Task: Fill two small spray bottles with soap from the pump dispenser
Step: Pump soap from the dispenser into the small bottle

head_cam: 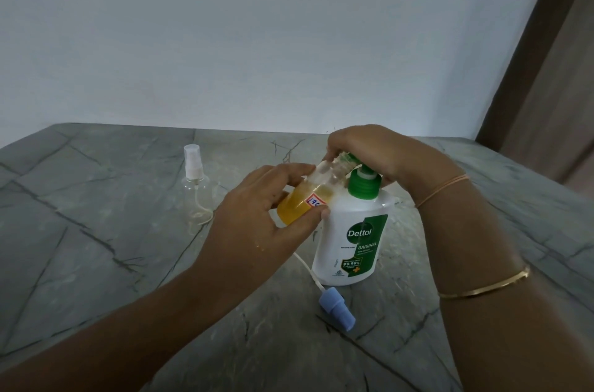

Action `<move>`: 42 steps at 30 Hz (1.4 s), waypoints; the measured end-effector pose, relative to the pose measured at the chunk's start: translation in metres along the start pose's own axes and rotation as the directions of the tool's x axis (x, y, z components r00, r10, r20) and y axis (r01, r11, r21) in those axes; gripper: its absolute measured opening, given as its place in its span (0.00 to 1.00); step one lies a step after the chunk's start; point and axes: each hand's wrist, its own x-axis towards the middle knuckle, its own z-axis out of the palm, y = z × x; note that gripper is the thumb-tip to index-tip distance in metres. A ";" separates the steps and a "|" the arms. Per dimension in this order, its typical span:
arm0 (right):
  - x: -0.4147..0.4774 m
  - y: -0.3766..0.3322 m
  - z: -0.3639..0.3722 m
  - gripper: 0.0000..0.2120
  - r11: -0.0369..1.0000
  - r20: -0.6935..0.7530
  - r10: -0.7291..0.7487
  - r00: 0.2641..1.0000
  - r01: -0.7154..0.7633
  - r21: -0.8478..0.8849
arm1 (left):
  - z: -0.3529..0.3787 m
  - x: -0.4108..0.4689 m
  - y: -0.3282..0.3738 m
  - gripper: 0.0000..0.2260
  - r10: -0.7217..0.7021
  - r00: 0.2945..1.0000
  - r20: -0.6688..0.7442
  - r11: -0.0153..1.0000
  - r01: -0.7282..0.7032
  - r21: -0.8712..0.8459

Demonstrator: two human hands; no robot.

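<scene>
While the left hand point(266, 214) wraps its fingers and thumb round a small clear bottle point(308, 195), holding it tilted with the open neck up at the spout of the pump dispenser point(350, 240), the right hand point(363, 150) sits on top of the green pump head. Its fingers curl down over the pump head and over the bottle's mouth. How hard it presses cannot be told, and the spout itself is hidden under those fingers.

The dispenser stands upright on the grey stone-patterned table point(128, 295), just to the right of the held bottle and close against it. Yellow soap lies in the lower part of the bottle, and the part near the neck is clear. This bottle looks only partly filled and probably needs more pumps.

A blue spray cap point(337, 311), with its thin tube attached, lies on the table in front of the dispenser, so screwing it back on is a step left to do. The second spray bottle point(195, 186) stands upright well off to the left rear with its white sprayer on. It looks empty, with only the curled tube showing inside.

As I judge it, the task is under halfway. The first bottle is being filled, and the second has yet to be opened, filled and closed.
</scene>
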 end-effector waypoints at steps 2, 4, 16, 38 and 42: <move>0.002 -0.002 -0.001 0.19 0.999 -0.041 -0.040 0.998 0.040 -0.006 | -0.001 0.001 0.001 0.19 0.003 1.000 -0.013 1.000 -0.003 -0.002; 0.004 -0.002 -0.002 0.17 0.997 -0.102 -0.081 0.991 0.081 -0.011 | -0.002 0.004 0.002 0.19 0.006 1.000 -0.027 1.000 -0.006 0.003; 0.002 -0.004 -0.005 0.19 0.999 -0.032 -0.007 0.999 0.006 -0.042 | 0.001 0.003 0.001 0.20 0.005 1.000 -0.012 1.000 -0.005 0.003; 0.010 0.001 -0.005 0.16 0.996 -0.120 -0.085 0.989 0.086 -0.002 | 0.001 0.004 0.004 0.20 -0.009 1.000 -0.013 1.000 0.009 0.000; 0.008 0.000 -0.003 0.18 0.999 -0.099 -0.004 0.995 0.009 0.044 | 0.002 0.004 0.001 0.20 -0.002 1.000 -0.007 1.000 0.002 0.010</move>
